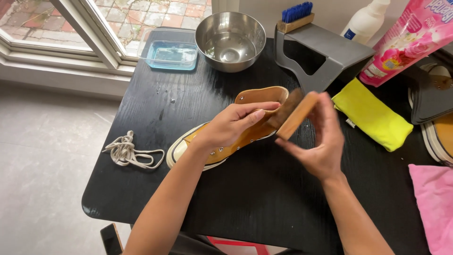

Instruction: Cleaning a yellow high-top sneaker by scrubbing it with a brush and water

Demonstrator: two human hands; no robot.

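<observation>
We note loose shoelaces (130, 152) at the left edge of the black table (245, 198), so the mustard high-top sneaker (222, 141) is already unlaced. It lies on its side near the table's middle. Our left hand (233, 123) presses flat over its upper, fingers curled round the collar, steadying it. Our right hand (321, 137) pinches a wooden-backed brush (295, 112), bristles against the ankle opening; motion blur suggests scrubbing is underway. A steel bowl (230, 40) and clear tray (171, 53) sit behind, seemingly with water. The yellow cloth (373, 115) lies folded at right, so we judge wiping not yet done.
</observation>
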